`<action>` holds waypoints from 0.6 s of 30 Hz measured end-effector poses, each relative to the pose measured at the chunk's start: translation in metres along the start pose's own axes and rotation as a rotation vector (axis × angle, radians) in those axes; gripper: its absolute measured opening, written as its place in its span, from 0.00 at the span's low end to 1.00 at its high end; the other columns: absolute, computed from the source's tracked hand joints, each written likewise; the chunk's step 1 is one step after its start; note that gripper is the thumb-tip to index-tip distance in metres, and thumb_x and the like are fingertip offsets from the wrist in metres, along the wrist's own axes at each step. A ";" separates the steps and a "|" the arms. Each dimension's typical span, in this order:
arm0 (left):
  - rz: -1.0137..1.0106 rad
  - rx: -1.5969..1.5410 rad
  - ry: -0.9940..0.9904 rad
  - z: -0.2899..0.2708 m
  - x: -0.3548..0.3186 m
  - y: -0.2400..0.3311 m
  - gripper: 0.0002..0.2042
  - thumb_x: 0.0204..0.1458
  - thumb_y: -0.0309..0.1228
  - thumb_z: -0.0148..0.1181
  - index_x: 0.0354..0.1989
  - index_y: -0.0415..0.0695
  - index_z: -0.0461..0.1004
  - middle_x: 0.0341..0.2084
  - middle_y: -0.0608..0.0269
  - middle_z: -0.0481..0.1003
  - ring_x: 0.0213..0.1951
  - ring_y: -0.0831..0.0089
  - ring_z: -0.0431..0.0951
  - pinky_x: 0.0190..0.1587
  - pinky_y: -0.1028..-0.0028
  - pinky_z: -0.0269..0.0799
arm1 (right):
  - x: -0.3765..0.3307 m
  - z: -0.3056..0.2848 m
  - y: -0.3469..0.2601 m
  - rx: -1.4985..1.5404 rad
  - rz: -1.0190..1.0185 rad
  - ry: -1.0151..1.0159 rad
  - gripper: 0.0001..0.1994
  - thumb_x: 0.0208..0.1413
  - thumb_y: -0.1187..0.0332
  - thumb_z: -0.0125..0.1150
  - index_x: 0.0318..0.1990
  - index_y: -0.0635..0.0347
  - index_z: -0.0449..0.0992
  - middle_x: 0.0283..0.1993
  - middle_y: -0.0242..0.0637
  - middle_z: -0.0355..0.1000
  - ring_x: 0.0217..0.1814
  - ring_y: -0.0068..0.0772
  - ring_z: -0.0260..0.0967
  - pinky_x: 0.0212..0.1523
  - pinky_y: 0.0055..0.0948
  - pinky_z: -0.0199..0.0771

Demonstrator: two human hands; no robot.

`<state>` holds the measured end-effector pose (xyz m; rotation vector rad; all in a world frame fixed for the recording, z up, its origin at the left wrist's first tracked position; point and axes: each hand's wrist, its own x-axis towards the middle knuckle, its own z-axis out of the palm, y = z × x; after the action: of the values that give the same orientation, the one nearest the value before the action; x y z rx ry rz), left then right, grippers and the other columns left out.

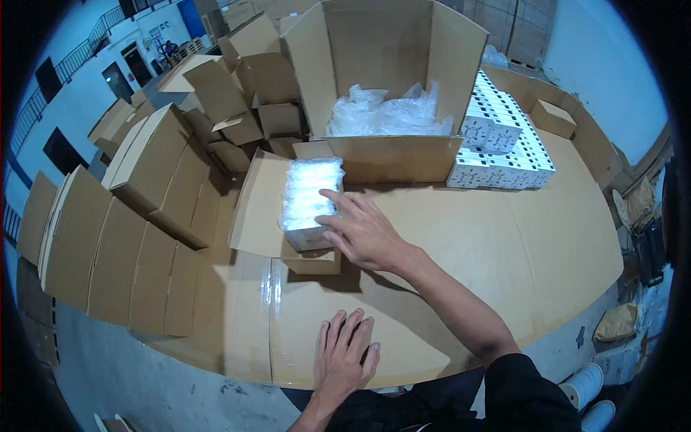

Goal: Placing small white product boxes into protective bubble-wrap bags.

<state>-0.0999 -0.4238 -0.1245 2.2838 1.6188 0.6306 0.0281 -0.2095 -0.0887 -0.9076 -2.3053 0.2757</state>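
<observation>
My right grip [363, 229] reaches over the right side of the small carton [314, 266], fingers bent and parted, tips touching the glossy, crinkled film-wrapped bundle [309, 189] in its mouth, unclasped. My left grip [345, 351], empty, lies palm down, fingers spread, on the cardboard-covered counter [461, 241], this side of the small carton.

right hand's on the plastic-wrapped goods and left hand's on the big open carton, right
The left hand is not on the big open carton: the head view shows it on the cardboard tabletop. The right hand is on the plastic-wrapped goods.
</observation>
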 end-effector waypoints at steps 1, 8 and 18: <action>-0.004 0.020 -0.019 0.000 0.002 0.001 0.25 0.54 0.39 0.62 0.60 0.44 0.71 0.63 0.54 0.66 0.65 0.50 0.61 0.66 0.47 0.55 | -0.004 -0.006 0.000 -0.006 0.023 -0.048 0.21 0.62 0.63 0.59 0.62 0.52 0.71 0.73 0.46 0.54 0.68 0.53 0.59 0.68 0.47 0.61; 0.018 0.045 -0.113 0.009 0.032 0.014 0.29 0.53 0.39 0.62 0.65 0.46 0.66 0.67 0.52 0.61 0.69 0.43 0.55 0.69 0.45 0.49 | -0.060 -0.032 0.038 0.086 -0.016 0.033 0.15 0.61 0.65 0.60 0.54 0.55 0.75 0.64 0.46 0.64 0.61 0.52 0.66 0.63 0.45 0.68; 0.251 -0.062 -0.042 0.051 0.160 0.018 0.23 0.52 0.29 0.64 0.58 0.42 0.71 0.63 0.51 0.67 0.67 0.48 0.60 0.70 0.54 0.54 | -0.129 -0.141 0.109 -0.020 0.242 0.194 0.04 0.56 0.71 0.63 0.38 0.59 0.79 0.36 0.40 0.77 0.41 0.44 0.76 0.42 0.39 0.75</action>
<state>-0.0147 -0.2783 -0.1302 2.4571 1.2864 0.6732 0.2474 -0.2203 -0.0865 -1.1725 -2.0254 0.2546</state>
